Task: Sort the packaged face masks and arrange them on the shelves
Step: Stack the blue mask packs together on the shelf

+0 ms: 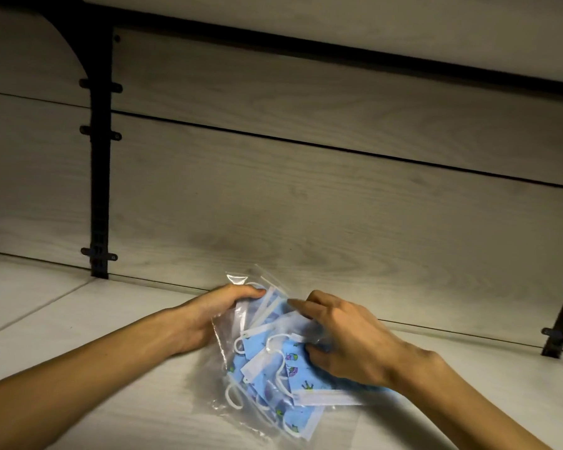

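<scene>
Masks [301, 365] — blue, cartoon-printed; shelf [78, 319] — pale woodgrain

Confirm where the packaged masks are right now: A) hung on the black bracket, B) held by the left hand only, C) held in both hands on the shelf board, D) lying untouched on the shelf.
C: the left hand grips the top of the packaged masks while the right hand holds their right side, over the shelf board.

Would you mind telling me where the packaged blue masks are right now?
In the head view, the packaged blue masks lie low and centre on the shelf, held between the left hand and right hand.
</scene>
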The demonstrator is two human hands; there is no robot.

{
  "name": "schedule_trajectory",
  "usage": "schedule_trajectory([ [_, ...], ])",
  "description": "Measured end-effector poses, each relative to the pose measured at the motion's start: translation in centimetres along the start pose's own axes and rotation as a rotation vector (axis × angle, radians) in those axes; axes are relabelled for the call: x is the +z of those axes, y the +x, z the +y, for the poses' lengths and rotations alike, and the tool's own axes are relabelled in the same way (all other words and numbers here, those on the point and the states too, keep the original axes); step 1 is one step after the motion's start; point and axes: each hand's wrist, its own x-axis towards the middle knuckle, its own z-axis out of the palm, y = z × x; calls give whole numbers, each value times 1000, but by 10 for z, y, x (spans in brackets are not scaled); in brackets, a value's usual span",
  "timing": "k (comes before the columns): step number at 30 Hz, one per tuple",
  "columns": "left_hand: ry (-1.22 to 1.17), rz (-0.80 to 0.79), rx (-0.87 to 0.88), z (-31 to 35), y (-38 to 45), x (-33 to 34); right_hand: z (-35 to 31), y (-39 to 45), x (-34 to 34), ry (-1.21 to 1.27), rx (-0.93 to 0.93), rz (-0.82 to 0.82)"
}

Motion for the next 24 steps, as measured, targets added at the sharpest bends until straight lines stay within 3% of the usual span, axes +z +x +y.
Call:
schedule_trajectory([
  [24, 55, -17, -112, 4, -4, 0, -5, -4, 3, -65, -80, 65],
])
